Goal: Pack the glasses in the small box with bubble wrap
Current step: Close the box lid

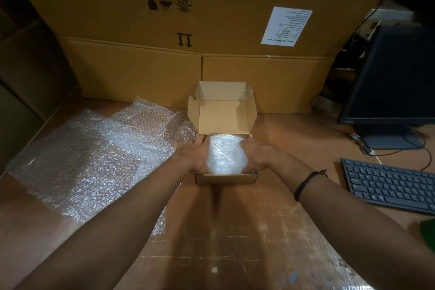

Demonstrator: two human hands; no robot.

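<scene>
Your left hand [195, 156] and right hand [257, 158] grip the bubble-wrapped bundle [225, 155] from opposite sides. It sits squarely between your fingers, touching both palms. On the left hand, the fingers [203, 139] curl over the bundle's far left corner while the thumb presses its near edge. The right hand mirrors this, with bent knuckles at the far right corner and the thumb low at the near side. Both hands are clenched around the wrap, not relaxed. The wrap is too cloudy to show the glasses inside.

The bundle rests in the small box [226, 179], whose front wall lies just below your thumbs. The open lid [223, 114] stands up just beyond your fingertips. A loose sheet of bubble wrap [94, 153] spreads over the table [235, 231] outward from your left fingers, reaching your left wrist. A keyboard [388, 187] lies well apart from your right fingers, beyond the black wristband [306, 183].
</scene>
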